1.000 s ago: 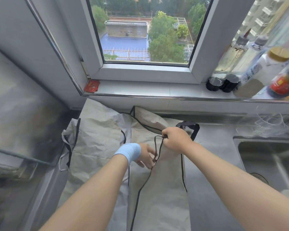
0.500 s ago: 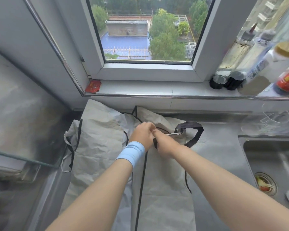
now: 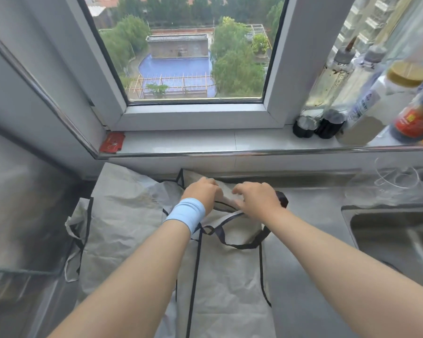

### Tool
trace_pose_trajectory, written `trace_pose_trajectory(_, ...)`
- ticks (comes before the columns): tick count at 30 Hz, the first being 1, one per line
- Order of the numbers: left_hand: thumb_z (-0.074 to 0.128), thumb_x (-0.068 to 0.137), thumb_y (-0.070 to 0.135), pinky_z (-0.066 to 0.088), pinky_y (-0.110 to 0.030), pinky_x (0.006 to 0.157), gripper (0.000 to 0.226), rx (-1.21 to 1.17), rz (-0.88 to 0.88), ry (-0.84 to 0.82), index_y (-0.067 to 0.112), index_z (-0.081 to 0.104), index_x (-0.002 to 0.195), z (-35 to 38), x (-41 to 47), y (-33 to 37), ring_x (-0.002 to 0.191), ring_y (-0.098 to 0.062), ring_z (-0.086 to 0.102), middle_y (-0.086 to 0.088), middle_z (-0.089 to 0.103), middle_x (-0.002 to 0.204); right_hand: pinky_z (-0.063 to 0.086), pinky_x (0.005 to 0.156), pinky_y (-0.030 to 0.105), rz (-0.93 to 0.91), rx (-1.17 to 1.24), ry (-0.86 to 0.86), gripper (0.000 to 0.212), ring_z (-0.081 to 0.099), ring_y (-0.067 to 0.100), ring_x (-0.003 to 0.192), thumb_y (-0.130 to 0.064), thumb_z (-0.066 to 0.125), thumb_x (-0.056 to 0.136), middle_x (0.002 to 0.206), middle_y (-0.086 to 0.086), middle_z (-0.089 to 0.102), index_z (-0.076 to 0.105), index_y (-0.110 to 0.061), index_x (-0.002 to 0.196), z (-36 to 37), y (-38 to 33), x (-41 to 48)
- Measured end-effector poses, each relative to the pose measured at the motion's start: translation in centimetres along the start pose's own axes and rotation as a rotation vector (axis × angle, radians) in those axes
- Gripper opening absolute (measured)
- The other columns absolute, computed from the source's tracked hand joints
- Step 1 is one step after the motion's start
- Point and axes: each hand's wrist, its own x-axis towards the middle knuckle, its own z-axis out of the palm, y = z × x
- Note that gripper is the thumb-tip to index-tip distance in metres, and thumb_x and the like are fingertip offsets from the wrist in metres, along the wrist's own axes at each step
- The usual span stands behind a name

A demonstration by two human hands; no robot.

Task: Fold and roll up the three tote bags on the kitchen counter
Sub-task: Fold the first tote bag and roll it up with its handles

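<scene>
Furthest left, a dull steel panel runs beside the grey kitchen counter. A small red card lies at the left end of the white windowsill; its print is too small to read.

Below the sill, a crumpled pale grey tote bag with black piping lies spread flat on the counter's left part. Overlapping its right side lies a narrower folded grey tote bag, running lengthwise away from the person, its black strap handle looped across it.

The left hand, with a light blue wristband, rests on the far end of the folded bag. Its fingers curl down out of sight, so I cannot tell whether they pinch the cloth. Just beside it, the right hand sits on the same end, bent fingertips touching the pale fabric. The thumb is hidden, so its hold is unclear too.

Further right on the sill stand two clear bottles with dark bases, a white bottle with blue lettering and a dark bottle with a red label. No writing is legible on them. A steel sink occupies the right edge.
</scene>
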Motion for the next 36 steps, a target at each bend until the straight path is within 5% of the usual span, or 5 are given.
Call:
trace_pose_trajectory(6, 0.055, 0.089, 0.014, 0.043, -0.035, 0.078, 0.027, -0.03, 0.027, 0.176, 0.024, 0.059, 0.113, 1.3, 0.7, -0.1, 0.107, -0.025, 0.049, -0.001, 0.051, 0.117, 0.034, 0.089, 0.04, 0.108, -0.371, -0.088, 0.02, 0.053, 0.026, 0.107, -0.023, 0.053, 0.089, 0.109, 0.001, 0.068, 0.066, -0.024, 0.104, 0.6, -0.5, 2.1)
trace_pose_trajectory(11, 0.075, 0.069, 0.039, 0.046, -0.035, 0.082, 0.064, 0.102, 0.063, 0.292, 0.024, 0.04, 0.12, 0.1, 0.6, -0.2, 0.1, -0.023, 0.047, -0.002, 0.046, 0.116, 0.039, 0.087, 0.04, 0.092, 0.202, -0.026, 0.025, 0.057, 0.024, 0.096, -0.027, 0.041, 0.097, 0.096, -0.005, 0.068, 0.065, -0.028, 0.091, -1.9, 1.2, 2.8)
trace_pose_trajectory(18, 0.063, 0.066, -0.008, 0.045, -0.035, 0.054, 0.041, 0.073, 0.097, 0.607, 0.013, 0.058, 0.101, -3.0, 1.5, 0.3, 0.065, -0.03, 0.057, -0.007, 0.06, 0.087, 0.043, 0.074, 0.039, 0.169, 0.554, 0.039, 0.027, 0.056, 0.026, 0.086, -0.029, 0.038, 0.102, 0.086, 0.001, 0.062, 0.056, -0.016, 0.088, -5.5, 1.7, 3.1)
trace_pose_trajectory(26, 0.048, 0.082, -0.002, 0.048, -0.032, 0.072, 0.028, -0.177, -0.066, 0.263, 0.025, 0.056, 0.084, -8.7, 1.9, -0.4, 0.085, -0.032, 0.059, -0.003, 0.062, 0.093, 0.039, 0.078, 0.037, -0.249, -0.196, 0.305, 0.056, 0.048, 0.024, 0.1, -0.041, 0.075, 0.068, 0.118, 0.003, 0.048, 0.049, -0.023, 0.114, -4.9, 1.2, 0.8)
trace_pose_trajectory(36, 0.06, 0.083, 0.016, 0.038, -0.036, 0.092, 0.062, 0.458, -0.12, 0.214, 0.032, 0.04, 0.139, -9.6, 0.8, -3.7, 0.121, -0.028, 0.042, -0.007, 0.036, 0.141, 0.05, 0.063, 0.029, 0.731, 0.382, -0.013, 0.041, 0.067, 0.024, 0.067, -0.045, 0.051, 0.083, 0.075, 0.004, 0.072, 0.067, -0.009, 0.09, -10.4, -0.4, 2.8)
